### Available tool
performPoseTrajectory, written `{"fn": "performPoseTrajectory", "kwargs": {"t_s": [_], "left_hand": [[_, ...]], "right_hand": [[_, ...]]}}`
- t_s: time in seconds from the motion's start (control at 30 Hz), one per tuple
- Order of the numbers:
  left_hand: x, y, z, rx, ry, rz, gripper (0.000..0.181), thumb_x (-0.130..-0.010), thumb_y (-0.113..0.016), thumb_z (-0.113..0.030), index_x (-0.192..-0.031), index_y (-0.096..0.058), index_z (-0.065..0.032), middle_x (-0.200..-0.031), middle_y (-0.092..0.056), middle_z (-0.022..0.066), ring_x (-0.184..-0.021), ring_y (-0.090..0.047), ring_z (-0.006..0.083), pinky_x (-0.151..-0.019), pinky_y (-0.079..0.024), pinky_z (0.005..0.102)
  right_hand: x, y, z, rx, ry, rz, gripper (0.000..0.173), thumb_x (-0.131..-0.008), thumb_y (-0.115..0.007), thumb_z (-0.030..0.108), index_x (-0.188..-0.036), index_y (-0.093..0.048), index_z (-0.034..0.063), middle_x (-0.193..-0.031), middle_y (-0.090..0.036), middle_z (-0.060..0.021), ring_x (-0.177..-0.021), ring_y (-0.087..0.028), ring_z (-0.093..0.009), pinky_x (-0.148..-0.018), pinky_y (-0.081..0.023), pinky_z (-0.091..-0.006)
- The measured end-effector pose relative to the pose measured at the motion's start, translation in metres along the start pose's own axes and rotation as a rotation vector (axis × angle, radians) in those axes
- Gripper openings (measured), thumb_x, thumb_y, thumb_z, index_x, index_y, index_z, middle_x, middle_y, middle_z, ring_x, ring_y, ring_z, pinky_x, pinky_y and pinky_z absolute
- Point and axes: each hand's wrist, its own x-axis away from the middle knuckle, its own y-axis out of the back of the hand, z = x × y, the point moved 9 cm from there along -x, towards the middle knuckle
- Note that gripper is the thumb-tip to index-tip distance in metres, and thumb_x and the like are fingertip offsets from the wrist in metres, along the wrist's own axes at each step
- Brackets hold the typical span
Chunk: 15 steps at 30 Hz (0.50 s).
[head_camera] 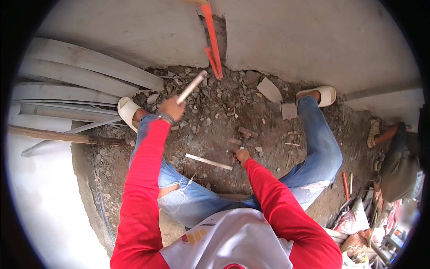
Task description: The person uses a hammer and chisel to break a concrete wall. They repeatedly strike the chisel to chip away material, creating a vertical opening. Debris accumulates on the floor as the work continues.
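Observation:
My left hand (172,109) is closed around a short white pipe (192,86), slightly blurred, its far end slanting up towards the two orange pipes (213,43) at the wall. In my right hand (242,155) is the dark handle of a hammer (248,132); its rusty head points away from me, low over the dirt. Another white pipe (208,161) lies on the ground between my legs, its right end close beside the lower end of the hammer handle. Whether they touch I cannot tell.
Rubble (215,97) covers the ground along the plastered wall (302,40). Long pale boards (97,70) and a wooden strip (67,134) lie left. Broken slabs (269,90) lie near my right foot. At right are another person (399,164) and piled sacks (356,218).

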Motion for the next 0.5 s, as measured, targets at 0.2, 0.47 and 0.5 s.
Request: {"fn": "performPoseTrajectory", "kwargs": {"t_s": [0.2,0.47,0.5], "left_hand": [[0.035,-0.082,-0.029,-0.157,-0.233,0.163,0.029,-0.083,-0.053,-0.024,-0.105,-0.05,-0.0059,-0.076,-0.064,0.0182,-0.068,-0.063,0.0361,-0.062,-0.051,0.0465],[0.085,-0.206,-0.01,-0.209,-0.484,0.581,0.031,-0.079,-0.056,-0.016,-0.11,-0.051,-0.012,-0.087,-0.063,0.0193,-0.083,-0.062,0.0371,-0.076,-0.048,0.0505],[0.094,-0.218,-0.005,-0.255,-0.532,0.67,0.035,-0.078,-0.057,-0.015,-0.112,-0.051,-0.0124,-0.096,-0.06,0.0204,-0.093,-0.058,0.0374,-0.08,-0.044,0.0526]], "right_hand": [[-0.006,-0.002,0.001,0.078,-0.005,0.005,0.024,-0.086,-0.055,0.014,-0.071,-0.051,-0.0045,-0.059,-0.05,-0.0117,-0.045,-0.05,-0.023,-0.043,-0.045,-0.0388],[0.025,-0.001,0.023,-0.121,0.019,-0.04,0.022,-0.085,-0.055,0.013,-0.074,-0.053,-0.0066,-0.058,-0.05,-0.0124,-0.045,-0.051,-0.023,-0.041,-0.044,-0.0386],[0.025,-0.001,0.023,-0.137,0.027,-0.045,0.022,-0.084,-0.056,0.012,-0.075,-0.054,-0.0078,-0.058,-0.051,-0.0125,-0.045,-0.051,-0.023,-0.04,-0.043,-0.0384]]}}
